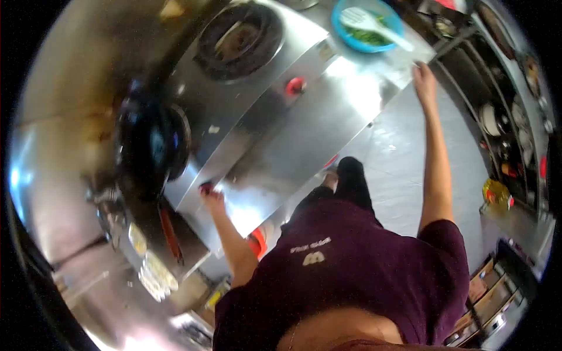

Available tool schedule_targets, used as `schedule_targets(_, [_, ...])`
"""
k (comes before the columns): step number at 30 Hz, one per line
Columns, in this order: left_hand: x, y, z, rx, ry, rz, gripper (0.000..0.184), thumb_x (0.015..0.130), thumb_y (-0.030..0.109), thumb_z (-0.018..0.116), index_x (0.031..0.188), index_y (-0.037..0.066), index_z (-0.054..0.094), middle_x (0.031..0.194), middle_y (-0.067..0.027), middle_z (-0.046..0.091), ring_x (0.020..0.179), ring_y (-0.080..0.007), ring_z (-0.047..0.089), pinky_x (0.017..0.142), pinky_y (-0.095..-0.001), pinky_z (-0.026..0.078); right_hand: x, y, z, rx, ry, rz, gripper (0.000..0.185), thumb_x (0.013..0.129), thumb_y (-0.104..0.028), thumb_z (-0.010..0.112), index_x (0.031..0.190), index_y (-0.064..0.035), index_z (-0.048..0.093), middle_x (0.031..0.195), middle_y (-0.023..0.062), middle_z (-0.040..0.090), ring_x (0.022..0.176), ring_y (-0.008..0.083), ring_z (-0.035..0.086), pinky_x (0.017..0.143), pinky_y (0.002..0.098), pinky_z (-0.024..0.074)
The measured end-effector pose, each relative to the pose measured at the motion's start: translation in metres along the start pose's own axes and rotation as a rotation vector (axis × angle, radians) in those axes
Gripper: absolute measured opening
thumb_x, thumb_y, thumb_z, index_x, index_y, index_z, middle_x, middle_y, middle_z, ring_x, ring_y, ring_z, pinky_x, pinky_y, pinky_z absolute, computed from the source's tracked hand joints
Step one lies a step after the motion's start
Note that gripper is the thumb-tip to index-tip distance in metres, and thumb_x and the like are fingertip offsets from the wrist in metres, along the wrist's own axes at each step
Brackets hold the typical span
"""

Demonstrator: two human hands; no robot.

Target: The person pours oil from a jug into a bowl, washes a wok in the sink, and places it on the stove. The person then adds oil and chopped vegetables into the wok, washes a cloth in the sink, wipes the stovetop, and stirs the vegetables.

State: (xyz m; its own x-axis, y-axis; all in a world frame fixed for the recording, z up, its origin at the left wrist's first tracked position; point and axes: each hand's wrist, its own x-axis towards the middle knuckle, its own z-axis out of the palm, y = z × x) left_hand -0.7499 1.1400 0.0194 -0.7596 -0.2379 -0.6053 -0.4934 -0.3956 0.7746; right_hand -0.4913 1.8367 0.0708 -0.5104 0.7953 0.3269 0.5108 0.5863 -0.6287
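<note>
My left hand (pixel 213 199) is at the front of the steel stove (pixel 263 146), its fingers closed round a dark red knob (pixel 205 188). A second red knob (pixel 295 86) sits farther right on the same front. My right arm reaches forward, and my right hand (pixel 424 79) is beside the right edge of the counter; its fingers are blurred and I cannot make out their shape. Just left of that hand a blue bowl (pixel 342 36) holds chopped greens, with a white slotted spatula (pixel 366 22) resting across it.
A dark wok (pixel 143 140) with a reddish-brown handle (pixel 170 234) is at the left. The round black burner (pixel 237 41) is at the upper middle. Shelves (pixel 468 70) with dishes stand at the right, near a yellow bottle (pixel 497 194). An orange-red container (pixel 257 242) is below the counter.
</note>
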Motion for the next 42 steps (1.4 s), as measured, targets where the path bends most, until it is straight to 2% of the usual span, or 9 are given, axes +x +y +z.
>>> schedule_targets(3, [-0.008,-0.001,0.001,-0.078,0.137,-0.088,0.038,0.068,0.048,0.058,0.074,0.012,0.051,0.063,0.0016,0.046,0.058,-0.0119,0.044,0.059,-0.0285,0.039,0.058,-0.039,0.018,-0.092,0.088,-0.158,0.032,0.078,-0.025,0.055,0.102,-0.0035,0.054,0.098,0.0148,0.055,0.089,0.0278,0.053,0.078,0.0344,0.0419])
schedule_targets(11, [-0.056,-0.036,0.009,-0.236,0.076,-0.020,0.030,0.078,0.038,0.048,0.081,0.008,0.050,0.067,-0.0003,0.047,0.059,-0.0126,0.045,0.059,-0.0286,0.043,0.117,-0.023,0.050,-0.561,-0.276,-0.223,0.034,0.063,-0.024,0.061,0.090,-0.0052,0.057,0.098,0.0140,0.050,0.095,0.0294,0.048,0.074,0.0399,0.0428])
schedule_targets(13, [-0.096,-0.050,0.030,-0.242,0.284,-0.035,0.028,0.079,0.036,0.048,0.083,0.008,0.049,0.070,-0.0002,0.047,0.061,-0.0123,0.045,0.062,-0.0295,0.043,0.120,-0.021,0.041,-0.420,-0.203,-0.353,0.035,0.064,-0.023,0.060,0.094,-0.0054,0.054,0.091,0.0160,0.054,0.088,0.0313,0.052,0.070,0.0404,0.0444])
schedule_targets(19, [-0.125,-0.114,0.022,-0.056,0.156,-0.043,0.020,0.078,0.021,0.052,0.090,0.006,0.049,0.080,-0.0010,0.047,0.069,-0.0108,0.048,0.065,-0.0277,0.044,0.118,-0.021,-0.022,0.105,-0.323,-0.293,0.034,0.068,-0.025,0.060,0.094,-0.0069,0.047,0.069,0.0174,0.057,0.065,0.0370,0.055,0.058,0.0426,0.0439])
schedule_targets(25, [-0.148,-0.125,0.094,-0.047,0.247,-0.067,0.013,0.079,0.021,0.051,0.086,0.009,0.051,0.066,0.0023,0.043,0.056,-0.0086,0.042,0.063,-0.0267,0.041,0.115,-0.052,-0.082,0.341,-0.365,-0.201,0.031,0.070,-0.022,0.061,0.093,-0.0052,0.049,0.061,0.0061,0.051,0.049,0.0130,0.048,0.046,0.0266,0.0379])
schedule_targets(27, [-0.150,-0.121,0.107,0.105,0.196,-0.032,0.015,0.079,0.020,0.050,0.089,0.009,0.052,0.066,0.0013,0.043,0.056,-0.0084,0.041,0.062,-0.0272,0.041,0.112,-0.051,-0.084,0.764,-0.474,-0.105,0.027,0.074,-0.023,0.058,0.092,-0.0047,0.050,0.055,0.0010,0.045,0.042,0.0079,0.039,0.038,0.0210,0.0314])
schedule_targets(34, [-0.179,-0.077,0.179,0.564,-0.224,0.438,0.016,0.081,0.020,0.049,0.080,0.005,0.055,0.065,-0.0013,0.044,0.055,-0.0076,0.041,0.051,-0.0204,0.037,0.046,-0.087,-0.116,1.517,-1.136,0.298,0.044,0.083,-0.041,0.043,0.097,-0.0007,0.052,0.052,0.0032,0.045,0.035,0.0076,0.038,0.029,0.0183,0.0271])
schedule_targets(40, [-0.340,-0.016,0.309,0.790,-0.501,1.391,0.012,0.077,0.009,0.058,0.088,0.003,0.059,0.084,-0.0087,0.055,0.080,-0.0180,0.054,0.070,-0.0260,0.043,-0.030,-0.140,-0.111,1.495,-1.267,0.423,0.047,0.084,-0.040,0.042,0.096,0.0042,0.049,0.050,0.0042,0.041,0.034,0.0088,0.035,0.028,0.0191,0.0264])
schedule_targets(42, [-0.369,-0.015,0.326,0.793,-0.575,1.498,0.040,0.068,0.018,0.067,0.103,0.004,0.053,0.100,-0.0124,0.048,0.093,-0.0242,0.048,0.079,-0.0316,0.040,-0.053,-0.155,-0.111,1.466,-1.310,0.379,0.043,0.086,-0.037,0.040,0.099,0.0034,0.049,0.051,0.0028,0.042,0.035,0.0088,0.037,0.030,0.0190,0.0272])
